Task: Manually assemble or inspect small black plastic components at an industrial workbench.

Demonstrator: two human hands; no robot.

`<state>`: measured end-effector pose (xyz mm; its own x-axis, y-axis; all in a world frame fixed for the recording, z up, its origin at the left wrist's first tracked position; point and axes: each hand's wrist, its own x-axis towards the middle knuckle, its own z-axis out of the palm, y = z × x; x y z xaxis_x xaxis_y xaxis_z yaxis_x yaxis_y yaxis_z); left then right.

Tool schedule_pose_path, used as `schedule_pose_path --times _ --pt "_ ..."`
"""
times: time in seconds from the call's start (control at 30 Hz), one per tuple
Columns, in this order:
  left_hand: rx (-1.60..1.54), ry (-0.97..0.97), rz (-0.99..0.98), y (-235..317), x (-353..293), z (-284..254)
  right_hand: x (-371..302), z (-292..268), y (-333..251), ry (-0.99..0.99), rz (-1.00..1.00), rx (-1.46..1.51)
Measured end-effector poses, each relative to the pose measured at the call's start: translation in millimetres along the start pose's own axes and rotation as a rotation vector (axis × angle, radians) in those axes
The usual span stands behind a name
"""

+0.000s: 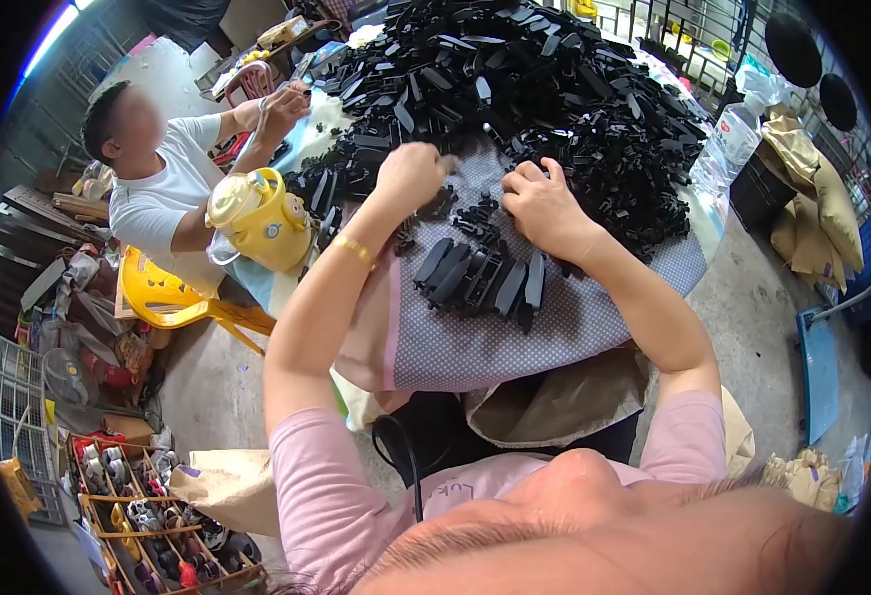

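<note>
A tall heap of small black plastic parts point(495, 69) covers the far side of the table. My left hand point(414, 180) is at the heap's near left edge, its fingers curled together and slightly blurred; what they hold, if anything, is hidden. Across from it, my right hand point(547, 210) bends its fingers down against the parts, the index finger raised a little, and its fingertips are partly hidden. Between and below both hands, a smaller group of black clip-like parts point(480, 278), some with flat grey-black blades, lies on a dotted grey cloth point(555, 332).
A yellow kettle-shaped jug point(275, 223) stands at the table's left edge. Beyond it a co-worker in a white shirt point(183, 164) sits by a yellow chair point(158, 293). A clear plastic bottle point(728, 149) is at the right edge. An open brown sack point(564, 402) hangs below the near edge.
</note>
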<state>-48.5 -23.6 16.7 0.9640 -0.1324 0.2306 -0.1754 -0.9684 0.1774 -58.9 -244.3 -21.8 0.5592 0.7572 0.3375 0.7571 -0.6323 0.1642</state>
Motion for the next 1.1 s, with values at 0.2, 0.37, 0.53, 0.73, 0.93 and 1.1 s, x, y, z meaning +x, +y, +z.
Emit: schedule_pose_path --times 0.2,0.37,0.53,0.73,0.93,1.1 --pt "0.112 0.011 -0.405 3.8 59.0 45.9 -5.9 -9.8 4.6 0.125 -0.072 0.130" --pt "-0.003 -0.027 -0.448 -6.6 61.1 43.4 -3.1 -11.5 17.4 0.427 0.072 0.629" --pt "-0.204 -0.085 -0.276 7.7 24.2 29.0 -0.8 -9.6 21.9 0.429 0.150 0.945" --pt "-1.328 -0.089 -0.143 52.0 -20.9 23.9 1.2 -2.2 16.8 0.403 0.180 1.011" --pt "-1.974 -0.233 -0.283 50.7 -23.4 26.4 0.7 -11.4 10.3 0.449 0.223 1.094" --pt "-1.974 -0.239 -0.088 51.0 -31.2 23.1 -0.6 -13.9 12.4 0.402 0.309 1.127"
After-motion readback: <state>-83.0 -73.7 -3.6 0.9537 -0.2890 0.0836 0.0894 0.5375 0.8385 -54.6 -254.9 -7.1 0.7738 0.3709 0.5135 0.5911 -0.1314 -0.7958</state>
